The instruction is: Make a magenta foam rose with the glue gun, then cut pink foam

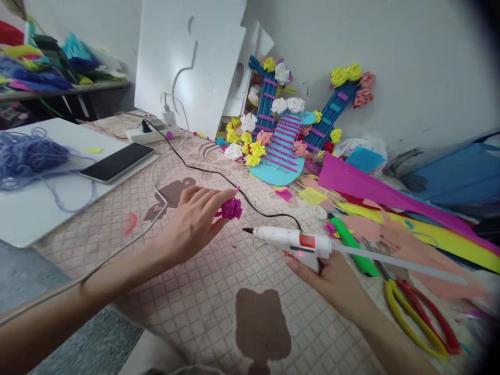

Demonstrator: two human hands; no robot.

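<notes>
My left hand pinches a small magenta foam flower between fingertips above the patterned mat. My right hand grips a white hot glue gun, a clear glue stick jutting out behind it. The gun's dark nozzle points left, just below and right of the flower, a short gap apart. The gun's black cord runs back across the mat toward a white power strip.
A blue foam craft piece with pink rungs and paper flowers leans at the wall. Coloured foam sheets, a green cutter and yellow and red scissors lie right. A phone and purple yarn rest on a white board left.
</notes>
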